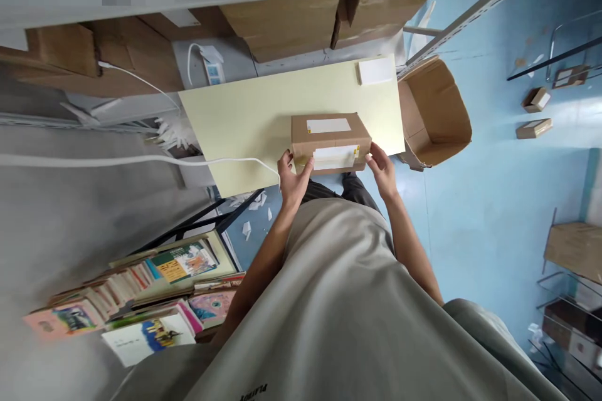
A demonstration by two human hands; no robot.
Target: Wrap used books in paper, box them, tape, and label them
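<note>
We find the left hand (294,185) and right hand (385,177) gripping the brown rectangular cardboard box (329,140), fingers closed about its ends — sound holds; likely stiff, weight undeterminable.

Labelled cardboard box (329,139) at near edge of pale yellow tabletop (244,113), left hand (294,183) and right hand (383,170) gripping opposite ends, white cable (226,161) beside left hand, open carton (437,106) just beside tabletop's right end.

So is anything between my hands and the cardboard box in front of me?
Nothing visible: your left hand and right hand are at opposite ends of the cardboard box. A white cable runs to your left hand's outer side.
</note>
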